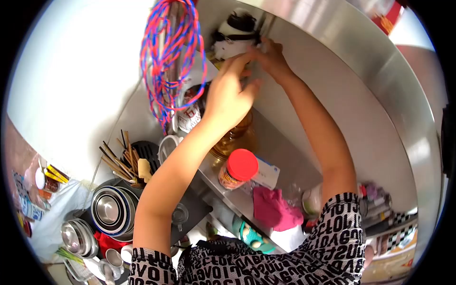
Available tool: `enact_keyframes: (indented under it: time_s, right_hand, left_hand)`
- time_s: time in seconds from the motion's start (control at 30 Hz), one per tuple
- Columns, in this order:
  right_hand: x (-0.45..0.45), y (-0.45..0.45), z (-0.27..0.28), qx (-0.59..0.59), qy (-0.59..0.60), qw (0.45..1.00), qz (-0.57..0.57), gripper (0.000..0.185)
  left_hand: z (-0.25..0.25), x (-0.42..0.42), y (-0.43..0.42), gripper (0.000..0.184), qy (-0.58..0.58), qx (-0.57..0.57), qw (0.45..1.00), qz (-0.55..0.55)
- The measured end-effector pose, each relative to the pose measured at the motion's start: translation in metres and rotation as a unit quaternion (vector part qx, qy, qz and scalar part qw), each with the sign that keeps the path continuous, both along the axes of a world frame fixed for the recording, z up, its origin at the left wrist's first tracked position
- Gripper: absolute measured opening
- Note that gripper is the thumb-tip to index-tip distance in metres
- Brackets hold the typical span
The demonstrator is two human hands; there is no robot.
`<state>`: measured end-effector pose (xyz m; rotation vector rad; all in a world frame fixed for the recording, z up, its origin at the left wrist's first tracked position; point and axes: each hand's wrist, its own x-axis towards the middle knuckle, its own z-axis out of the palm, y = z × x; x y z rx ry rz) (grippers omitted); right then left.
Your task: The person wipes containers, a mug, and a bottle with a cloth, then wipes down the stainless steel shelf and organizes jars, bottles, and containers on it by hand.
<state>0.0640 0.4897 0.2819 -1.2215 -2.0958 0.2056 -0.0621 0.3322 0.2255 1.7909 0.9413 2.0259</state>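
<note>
High up at the far end of the metal shelf, my left hand (232, 92) reaches in with its thumb apart from the fingers, and I see nothing in it. My right hand (274, 61) is close by, its fingertips near those of the left; motion smears them, so their grip is unclear. Just beyond both hands stands a white bundle with a black band (235, 40), partly blurred. I cannot tell whether either hand touches it. Below my left hand is an amber glass jar (237, 140), partly hidden by the forearm. Nearer me stands a red-lidded jar (241, 166).
A red and blue cord bundle (172, 61) hangs left of my hands. On the shelf lie a pink cloth (274, 209) and a small white box (267, 173). Lower left are chopsticks (121, 159) and nested metal bowls (110, 209). A curved metal edge (380, 61) runs along the right.
</note>
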Motion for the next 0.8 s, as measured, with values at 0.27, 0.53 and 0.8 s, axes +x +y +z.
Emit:
enact_keyframes:
  time_s: [0.27,0.53,0.8]
  right_hand:
    - [0.063,-0.217,0.026,0.035,-0.254,0.967,0.004,0.034]
    - [0.103,-0.353,-0.017,-0.012,-0.225,0.974,-0.019,0.025]
    - [0.155,-0.379,-0.19,-0.03,-0.189,0.948,-0.253,0.048]
  left_hand:
    - [-0.071,0.032,-0.117,0.018,0.01,0.213,0.977,-0.011]
    - [-0.148,0.08,-0.134,0.024,0.078,0.154,0.983,-0.07]
    - [-0.178,0.093,-0.142,0.019,0.159,0.101,0.974,-0.128]
